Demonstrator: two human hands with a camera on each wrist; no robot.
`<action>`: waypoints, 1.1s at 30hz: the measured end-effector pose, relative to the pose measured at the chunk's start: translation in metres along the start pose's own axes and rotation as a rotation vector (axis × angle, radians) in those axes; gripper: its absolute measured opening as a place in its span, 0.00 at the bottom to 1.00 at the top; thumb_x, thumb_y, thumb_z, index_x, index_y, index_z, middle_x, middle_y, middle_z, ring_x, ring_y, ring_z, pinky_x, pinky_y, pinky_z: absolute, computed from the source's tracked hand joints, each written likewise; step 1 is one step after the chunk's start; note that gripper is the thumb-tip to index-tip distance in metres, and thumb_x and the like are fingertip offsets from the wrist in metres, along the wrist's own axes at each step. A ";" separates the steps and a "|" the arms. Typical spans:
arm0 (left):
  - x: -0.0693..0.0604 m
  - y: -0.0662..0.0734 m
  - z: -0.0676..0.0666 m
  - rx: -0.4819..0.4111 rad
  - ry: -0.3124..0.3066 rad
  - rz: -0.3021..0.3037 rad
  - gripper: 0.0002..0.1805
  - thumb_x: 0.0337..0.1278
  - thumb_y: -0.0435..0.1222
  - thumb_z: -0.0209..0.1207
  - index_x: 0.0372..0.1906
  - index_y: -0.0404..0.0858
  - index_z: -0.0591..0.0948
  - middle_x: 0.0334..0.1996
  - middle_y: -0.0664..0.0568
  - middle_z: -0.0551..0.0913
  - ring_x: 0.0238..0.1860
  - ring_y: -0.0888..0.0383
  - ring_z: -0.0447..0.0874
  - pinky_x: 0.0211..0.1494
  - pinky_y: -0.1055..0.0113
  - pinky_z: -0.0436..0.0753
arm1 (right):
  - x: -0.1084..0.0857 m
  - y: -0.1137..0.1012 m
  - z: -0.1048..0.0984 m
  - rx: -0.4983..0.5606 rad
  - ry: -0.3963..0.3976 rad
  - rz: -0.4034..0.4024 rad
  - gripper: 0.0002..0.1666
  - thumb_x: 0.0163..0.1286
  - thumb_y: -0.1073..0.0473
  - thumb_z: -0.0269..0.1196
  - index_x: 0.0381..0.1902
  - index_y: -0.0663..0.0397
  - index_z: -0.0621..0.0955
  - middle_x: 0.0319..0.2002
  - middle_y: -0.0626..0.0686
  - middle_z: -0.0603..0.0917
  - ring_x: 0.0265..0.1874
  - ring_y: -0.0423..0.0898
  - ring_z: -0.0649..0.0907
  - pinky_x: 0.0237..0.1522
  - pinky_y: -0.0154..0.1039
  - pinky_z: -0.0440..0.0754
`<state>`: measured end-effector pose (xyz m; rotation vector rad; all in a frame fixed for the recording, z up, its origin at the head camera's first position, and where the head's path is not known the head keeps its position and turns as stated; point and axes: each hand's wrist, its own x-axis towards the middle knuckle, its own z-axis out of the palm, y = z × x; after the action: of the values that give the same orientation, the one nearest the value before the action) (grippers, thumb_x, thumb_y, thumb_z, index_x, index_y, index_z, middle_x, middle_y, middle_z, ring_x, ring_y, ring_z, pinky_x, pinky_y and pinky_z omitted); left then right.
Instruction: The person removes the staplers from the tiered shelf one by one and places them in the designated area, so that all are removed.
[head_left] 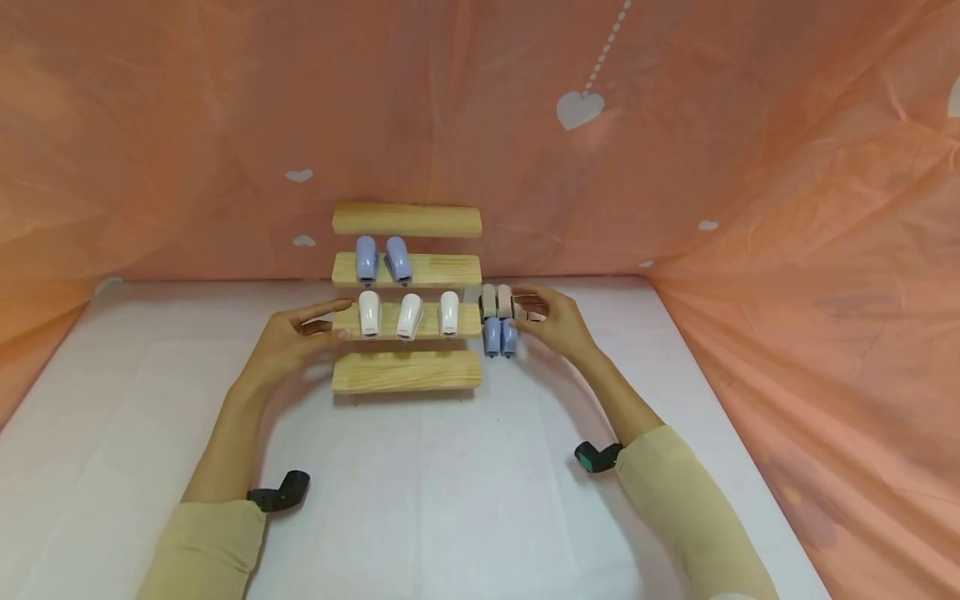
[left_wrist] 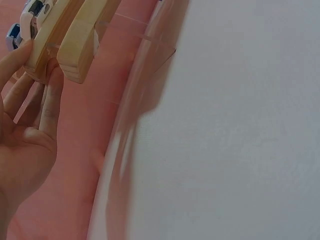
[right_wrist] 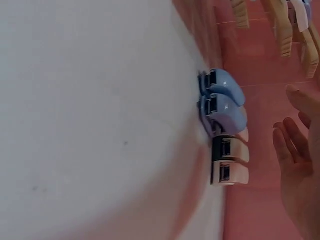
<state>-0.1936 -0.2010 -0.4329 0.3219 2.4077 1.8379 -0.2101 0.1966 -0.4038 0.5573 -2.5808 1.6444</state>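
Left hand (head_left: 283, 342) pinching the wooden rack (head_left: 405, 375), right hand (head_left: 558, 325) loose beside the small staplers.
The left fingers and thumb clasp the left end of the board carrying three white staplers (head_left: 409, 315); two lilac staplers (head_left: 366, 257) stand on the board above. The right hand grasps nothing, its fingers relaxed; just to its left, two blue staplers (head_left: 492, 336) and some beige staplers (head_left: 504, 300) sit on the table (head_left: 450, 483), near the rack's right end.
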 end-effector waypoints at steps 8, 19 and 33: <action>0.001 -0.001 0.000 0.032 0.023 -0.004 0.30 0.58 0.41 0.70 0.66 0.40 0.78 0.55 0.57 0.81 0.48 0.61 0.79 0.48 0.77 0.78 | 0.012 -0.022 -0.001 0.040 0.012 -0.083 0.31 0.60 0.76 0.68 0.62 0.75 0.74 0.57 0.72 0.77 0.58 0.67 0.77 0.62 0.53 0.75; 0.002 0.003 0.002 0.011 0.042 -0.016 0.30 0.56 0.39 0.71 0.65 0.39 0.78 0.58 0.55 0.79 0.51 0.57 0.75 0.49 0.75 0.79 | 0.027 -0.050 0.007 0.089 -0.010 -0.121 0.31 0.61 0.75 0.68 0.62 0.75 0.73 0.59 0.72 0.77 0.60 0.65 0.76 0.63 0.54 0.74; 0.002 0.003 0.000 0.080 0.053 -0.018 0.29 0.57 0.41 0.70 0.64 0.40 0.79 0.62 0.47 0.78 0.54 0.56 0.75 0.52 0.76 0.76 | 0.062 -0.042 0.031 0.205 -0.090 -0.207 0.32 0.60 0.76 0.68 0.63 0.71 0.74 0.60 0.69 0.76 0.61 0.63 0.76 0.63 0.46 0.75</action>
<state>-0.1954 -0.1993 -0.4302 0.2605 2.5160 1.7676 -0.2496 0.1363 -0.3674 0.8960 -2.3293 1.8605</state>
